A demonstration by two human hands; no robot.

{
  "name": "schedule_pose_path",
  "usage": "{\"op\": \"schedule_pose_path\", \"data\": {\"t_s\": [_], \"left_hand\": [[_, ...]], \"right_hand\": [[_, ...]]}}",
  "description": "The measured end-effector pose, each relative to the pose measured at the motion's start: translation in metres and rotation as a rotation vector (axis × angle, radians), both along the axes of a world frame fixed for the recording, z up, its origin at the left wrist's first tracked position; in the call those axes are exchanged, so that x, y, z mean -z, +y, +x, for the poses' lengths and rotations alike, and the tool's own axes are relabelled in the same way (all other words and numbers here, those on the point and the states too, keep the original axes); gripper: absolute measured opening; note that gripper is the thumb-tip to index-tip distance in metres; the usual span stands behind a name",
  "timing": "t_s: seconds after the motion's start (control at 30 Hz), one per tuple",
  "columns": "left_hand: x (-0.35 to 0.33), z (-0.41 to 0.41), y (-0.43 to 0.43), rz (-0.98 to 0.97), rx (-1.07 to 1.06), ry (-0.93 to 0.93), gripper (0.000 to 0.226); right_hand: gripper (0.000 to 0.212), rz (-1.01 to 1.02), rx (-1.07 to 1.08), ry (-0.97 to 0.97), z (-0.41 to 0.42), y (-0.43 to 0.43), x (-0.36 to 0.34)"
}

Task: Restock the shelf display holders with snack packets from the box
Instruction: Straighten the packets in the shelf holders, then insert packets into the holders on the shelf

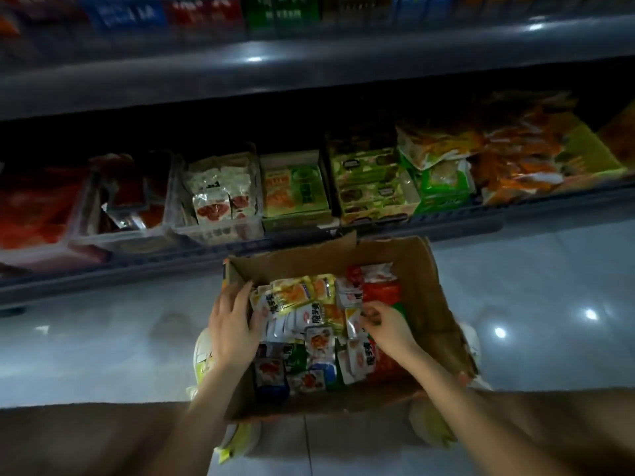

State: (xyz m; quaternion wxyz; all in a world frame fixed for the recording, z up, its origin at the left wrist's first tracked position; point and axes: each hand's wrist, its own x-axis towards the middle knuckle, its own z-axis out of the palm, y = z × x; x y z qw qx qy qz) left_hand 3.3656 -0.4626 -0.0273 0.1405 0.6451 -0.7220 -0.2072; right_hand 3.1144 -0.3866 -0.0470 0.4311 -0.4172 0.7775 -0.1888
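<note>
L grip [232,324] flat on packets [302,304]; R grip [385,324] pinching.

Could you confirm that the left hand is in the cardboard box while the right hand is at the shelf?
Not quite: the head view shows the right hand also in the cardboard box, among the snack packets; the left hand is there as stated.

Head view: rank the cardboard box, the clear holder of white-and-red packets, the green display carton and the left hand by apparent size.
1. cardboard box
2. clear holder
3. green display carton and left hand: alike, and the hand is nearer the camera, so unranked.
</note>
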Motion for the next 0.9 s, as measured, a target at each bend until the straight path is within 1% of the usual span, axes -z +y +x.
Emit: {"op": "schedule_pose_path", "data": {"t_s": [0.1,0.17,0.27,0.37,0.47,0.53,0.6,0.63,0.7,0.77,0.8,0.83,0.87,0.9], "left_hand": [[0.022,0.006,-0.009,-0.018,-0.013,0.002,0.043],[0.034,0.011,-0.015,-0.044,0.003,0.004,0.042],[0.043,0.016,-0.018,-0.05,0.012,0.017,0.042],[0.041,0.016,-0.018,-0.017,-0.033,0.073,0.044],[0.033,0.016,-0.018,-0.074,-0.056,0.108,0.041],[0.028,0.017,-0.019,-0.139,-0.052,0.115,0.035],[0.024,0.018,-0.02,-0.203,-0.058,0.125,0.029],[0.022,0.017,-0.02,-0.198,-0.091,0.149,0.025],[0.013,0.012,-0.018,-0.064,-0.192,0.243,0.018],[0.015,0.005,-0.013,0.135,-0.279,0.274,0.013],[0.016,0.0,-0.01,0.271,-0.306,0.295,0.013],[0.017,-0.006,-0.006,0.404,-0.32,0.349,0.018],[0.019,-0.013,-0.002,0.526,-0.35,0.438,0.022],[0.019,-0.021,0.003,0.623,-0.407,0.553,0.019]], "right_hand": [[0.029,0.008,-0.03,-0.034,0.029,-0.024,0.029],[0.033,0.014,-0.053,-0.012,0.047,-0.042,0.047],[0.041,0.019,0.054,0.012,0.063,-0.069,0.075],[0.045,0.045,0.188,0.054,0.074,-0.095,0.094],[0.041,0.113,0.244,0.066,0.086,-0.111,0.111],[0.031,0.197,0.206,0.086,0.091,-0.112,0.123],[0.025,0.229,0.221,0.03,0.09,-0.107,0.121],[0.023,0.214,0.297,-0.044,0.087,-0.104,0.115],[0.015,0.157,0.569,-0.326,0.078,-0.093,0.093],[0.005,0.14,0.811,-0.646,0.067,-0.076,0.067],[0.007,0.16,0.873,-0.73,0.062,-0.066,0.059],[0.007,0.187,0.918,-0.79,0.059,-0.056,0.052],[0.009,0.212,0.946,-0.837,0.058,-0.047,0.047],[0.011,0.245,0.959,-0.878,0.06,-0.038,0.044]]}}
